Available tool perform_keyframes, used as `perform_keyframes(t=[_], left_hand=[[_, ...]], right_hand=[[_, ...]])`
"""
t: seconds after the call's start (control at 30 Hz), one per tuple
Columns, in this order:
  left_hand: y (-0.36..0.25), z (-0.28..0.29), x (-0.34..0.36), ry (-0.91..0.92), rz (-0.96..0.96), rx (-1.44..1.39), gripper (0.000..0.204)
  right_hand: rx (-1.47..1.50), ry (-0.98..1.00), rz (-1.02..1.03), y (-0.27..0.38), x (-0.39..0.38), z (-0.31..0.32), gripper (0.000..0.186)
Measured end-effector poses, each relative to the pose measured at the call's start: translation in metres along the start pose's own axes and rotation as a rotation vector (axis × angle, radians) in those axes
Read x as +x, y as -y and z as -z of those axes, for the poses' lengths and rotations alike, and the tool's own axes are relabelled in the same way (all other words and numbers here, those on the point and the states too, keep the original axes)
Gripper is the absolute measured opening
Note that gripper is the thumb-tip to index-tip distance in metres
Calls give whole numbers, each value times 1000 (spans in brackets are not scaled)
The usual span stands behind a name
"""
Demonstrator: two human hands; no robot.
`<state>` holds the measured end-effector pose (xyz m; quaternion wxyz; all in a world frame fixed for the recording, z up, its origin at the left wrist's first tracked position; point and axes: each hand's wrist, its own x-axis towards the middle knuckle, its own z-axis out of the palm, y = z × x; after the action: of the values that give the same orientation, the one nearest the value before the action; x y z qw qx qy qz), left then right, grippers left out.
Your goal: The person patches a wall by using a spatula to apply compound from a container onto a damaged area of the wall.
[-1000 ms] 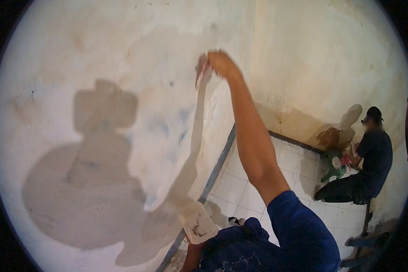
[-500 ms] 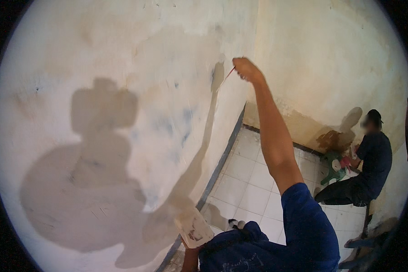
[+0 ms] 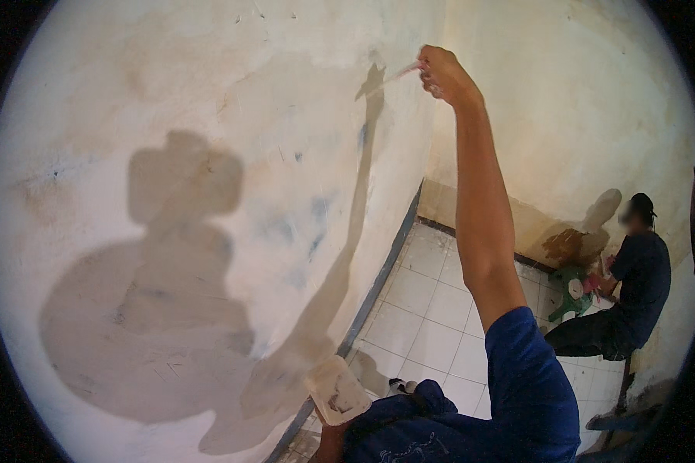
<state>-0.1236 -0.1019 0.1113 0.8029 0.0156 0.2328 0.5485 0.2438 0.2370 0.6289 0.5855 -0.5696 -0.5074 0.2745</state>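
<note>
Wall (image 3: 208,116) stood left, right hand (image 3: 442,75) raised high against it with a scraper (image 3: 400,75), left hand low under a putty board (image 3: 337,390), seated person (image 3: 629,289) far right on the floor (image 3: 432,309).

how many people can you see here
2: the camera wearer, right hand raised to the wall with a thin tool, and a seated person in the far corner. Others may be hidden.

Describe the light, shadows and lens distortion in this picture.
Head view: hard light from behind casts a sharp shadow of the person on the wall, and a thin arm shadow runs up toward the right hand; the fisheye bends the floor edge and blacks out the corners; the co-worker throws a softer shadow.
</note>
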Motion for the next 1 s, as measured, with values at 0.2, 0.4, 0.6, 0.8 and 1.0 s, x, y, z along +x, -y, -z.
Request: perform_keyframes(t=[0.2,0.4,0.6,0.8,1.0], left_hand=[[-1,9,-8,-2,1,10,61],[-5,5,0,5,19,11,62],[-8,-2,4,-4,28,7,62],[-12,-9,6,-7,53,21,63],[-17,-15,1,-4,61,27,64]], right_hand=[[-295,107,58,-121,-33,-5,35],[-647,306,-78,-283,-61,-84,59],[-286,78,-302,-282,-121,-131,44],[-246,10,-237,-235,-111,-127,42],[-92,-33,-138,-130,-93,-97,41]])
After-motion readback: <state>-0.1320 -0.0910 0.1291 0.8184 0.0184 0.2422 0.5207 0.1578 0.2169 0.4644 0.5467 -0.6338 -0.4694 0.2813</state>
